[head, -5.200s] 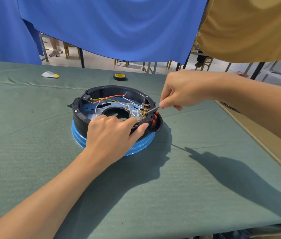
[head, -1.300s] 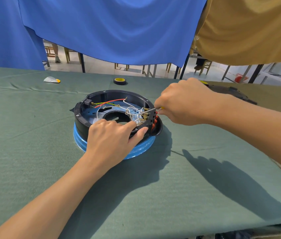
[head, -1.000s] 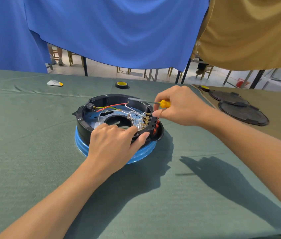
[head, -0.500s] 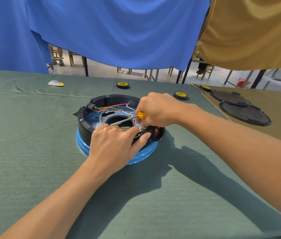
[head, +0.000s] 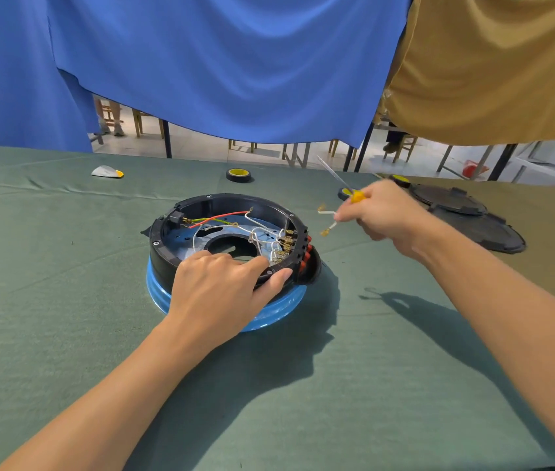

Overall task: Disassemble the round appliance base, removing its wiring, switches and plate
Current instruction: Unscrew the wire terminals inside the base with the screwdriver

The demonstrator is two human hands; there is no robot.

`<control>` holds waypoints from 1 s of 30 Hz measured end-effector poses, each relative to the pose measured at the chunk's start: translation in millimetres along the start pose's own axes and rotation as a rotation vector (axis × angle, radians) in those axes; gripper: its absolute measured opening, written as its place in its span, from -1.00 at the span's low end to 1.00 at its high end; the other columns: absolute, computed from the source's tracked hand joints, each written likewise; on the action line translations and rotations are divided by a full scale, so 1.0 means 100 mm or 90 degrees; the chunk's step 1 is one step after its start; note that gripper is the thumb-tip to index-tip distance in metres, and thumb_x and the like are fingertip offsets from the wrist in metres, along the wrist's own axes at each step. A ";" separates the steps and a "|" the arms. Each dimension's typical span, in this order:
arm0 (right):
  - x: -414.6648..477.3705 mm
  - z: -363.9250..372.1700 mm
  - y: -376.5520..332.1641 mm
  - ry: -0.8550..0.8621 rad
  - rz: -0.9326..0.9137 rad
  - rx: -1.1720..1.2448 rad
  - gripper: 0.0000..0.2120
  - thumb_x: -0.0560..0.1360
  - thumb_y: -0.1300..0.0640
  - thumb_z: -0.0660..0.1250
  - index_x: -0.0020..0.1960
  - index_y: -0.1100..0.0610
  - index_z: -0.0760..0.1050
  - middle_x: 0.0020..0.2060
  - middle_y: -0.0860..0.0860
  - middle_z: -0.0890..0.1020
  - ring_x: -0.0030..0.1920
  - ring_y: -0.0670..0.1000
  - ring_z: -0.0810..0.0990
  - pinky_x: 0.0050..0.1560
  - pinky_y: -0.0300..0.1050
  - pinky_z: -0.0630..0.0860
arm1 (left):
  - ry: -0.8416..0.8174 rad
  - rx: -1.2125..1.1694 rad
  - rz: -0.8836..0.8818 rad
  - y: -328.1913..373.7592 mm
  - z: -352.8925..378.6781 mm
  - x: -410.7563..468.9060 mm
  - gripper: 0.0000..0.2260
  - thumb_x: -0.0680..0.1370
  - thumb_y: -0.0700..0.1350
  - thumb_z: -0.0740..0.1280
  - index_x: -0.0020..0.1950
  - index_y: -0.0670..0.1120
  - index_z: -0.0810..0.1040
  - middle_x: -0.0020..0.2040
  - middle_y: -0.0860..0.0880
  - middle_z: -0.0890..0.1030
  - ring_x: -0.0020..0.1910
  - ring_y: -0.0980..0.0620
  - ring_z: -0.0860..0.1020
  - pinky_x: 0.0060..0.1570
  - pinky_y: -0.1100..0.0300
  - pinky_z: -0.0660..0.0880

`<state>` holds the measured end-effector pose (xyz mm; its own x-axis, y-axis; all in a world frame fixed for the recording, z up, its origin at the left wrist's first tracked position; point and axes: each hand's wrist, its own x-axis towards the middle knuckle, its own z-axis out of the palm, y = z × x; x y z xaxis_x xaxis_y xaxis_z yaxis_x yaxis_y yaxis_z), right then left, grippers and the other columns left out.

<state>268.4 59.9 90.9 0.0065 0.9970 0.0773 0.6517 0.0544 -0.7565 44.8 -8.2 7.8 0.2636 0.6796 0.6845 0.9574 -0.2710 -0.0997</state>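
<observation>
The round appliance base [head: 181,263], black on a blue ring, lies open side up on the green cloth. Inside are red, yellow-green and white wires [head: 221,217] and a row of brass terminals by the red switches [head: 306,249]. My left hand [head: 221,290] grips the near rim, fingers curled over it. My right hand [head: 381,217] is raised to the right of the base, pinching a short white wire [head: 327,219] with brass ends, and it holds a yellow-handled screwdriver [head: 340,180] pointing up and away.
Two black round covers [head: 470,215] lie on the brown cloth at right. A roll of tape [head: 238,174] and a white-yellow scrap [head: 108,172] sit at the far side, another roll behind my right hand. Blue and tan cloths hang behind.
My right hand has lifted out of the base and moved right, carrying a short white wire freed from the terminals; the screwdriver now points upward. My left hand stays on the rim.
</observation>
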 end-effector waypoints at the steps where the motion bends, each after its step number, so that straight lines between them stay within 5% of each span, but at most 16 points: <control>1: 0.01 0.00 0.15 -0.001 0.050 0.023 -0.88 0.43 0.27 0.43 -0.15 0.34 0.56 -0.53 0.00 0.29 -0.54 -0.05 0.21 -0.55 -0.21 0.17 | -0.003 0.003 0.002 0.00 0.00 0.00 -0.50 0.57 0.26 0.12 -0.38 -0.03 0.55 -0.61 0.02 0.41 -0.57 -0.08 0.45 -0.45 0.24 0.14; 7: -0.08 0.10 0.86 -0.016 0.200 0.003 -0.85 0.39 0.27 0.46 -0.20 0.22 0.48 -0.46 0.08 0.28 -0.47 0.02 0.21 -0.50 -0.20 0.12 | -0.042 0.043 0.027 0.04 -0.06 0.06 -0.46 0.56 0.28 0.02 -0.38 -0.03 0.50 -0.58 0.04 0.43 -0.54 -0.06 0.50 -0.49 0.27 0.09; 11: -0.08 0.09 0.89 0.026 0.173 -0.186 -0.62 0.40 0.02 0.50 -0.34 0.15 0.34 -0.44 0.06 0.37 -0.38 0.05 0.33 -0.36 -0.10 0.21 | -0.056 0.049 0.056 0.08 -0.10 0.14 -0.50 0.54 0.28 0.01 -0.36 -0.03 0.48 -0.52 0.03 0.46 -0.47 -0.05 0.52 -0.47 0.26 0.08; 15: -0.07 0.02 0.67 0.039 0.109 -0.214 -0.63 0.52 -0.17 0.29 -0.25 0.08 0.30 -0.37 -0.01 0.38 -0.28 0.04 0.40 -0.33 -0.07 0.26 | -0.019 0.009 0.058 0.13 -0.12 0.24 -0.57 0.56 0.22 0.11 -0.31 -0.02 0.53 -0.40 0.05 0.51 -0.27 -0.01 0.54 -0.46 0.23 0.15; 18: -0.12 -0.07 0.46 -0.013 0.027 -0.193 -0.79 0.61 -0.09 0.16 -0.02 0.05 0.39 -0.17 -0.03 0.55 -0.11 -0.01 0.51 -0.19 -0.08 0.38 | -0.017 -0.004 0.096 0.14 -0.04 0.28 -0.55 0.57 0.24 0.00 -0.06 0.01 0.58 -0.16 0.05 0.56 -0.06 0.01 0.50 -0.36 0.19 0.26; 22: -0.22 -0.18 0.15 -0.018 -0.165 -0.245 -0.89 0.57 -0.02 0.29 -0.03 -0.01 0.54 -0.20 -0.10 0.62 -0.18 -0.18 0.52 -0.25 -0.31 0.35 | -0.127 -0.006 0.147 0.04 0.05 0.24 -0.52 0.58 0.25 0.00 0.38 0.07 0.39 0.23 0.01 0.52 0.18 -0.05 0.46 0.00 0.06 0.43; 25: -0.24 -0.23 -0.05 -0.053 -0.226 -0.276 -0.91 0.52 -0.03 0.37 -0.07 -0.06 0.64 -0.26 -0.09 0.65 -0.23 -0.16 0.56 -0.29 -0.40 0.36 | -0.113 0.009 0.158 0.01 0.05 0.20 -0.54 0.58 0.22 0.04 0.38 0.06 0.43 0.18 -0.03 0.56 0.13 -0.09 0.51 -0.05 0.02 0.47; 30: -0.17 -0.22 -0.27 -0.132 -0.256 -0.312 -0.93 0.46 -0.01 0.45 -0.13 -0.03 0.69 -0.37 -0.12 0.67 -0.34 -0.26 0.58 -0.38 -0.51 0.35 | 0.031 0.069 0.180 0.05 0.06 0.10 -0.65 0.62 0.12 0.14 0.21 -0.03 0.58 -0.19 -0.06 0.59 -0.18 -0.11 0.55 -0.31 0.02 0.44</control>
<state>267.4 40.0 124.7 -0.4231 0.8970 0.1283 0.8427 0.4416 -0.3080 52.8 1.7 10.0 0.5176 0.5540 0.6521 0.8548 -0.3682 -0.3657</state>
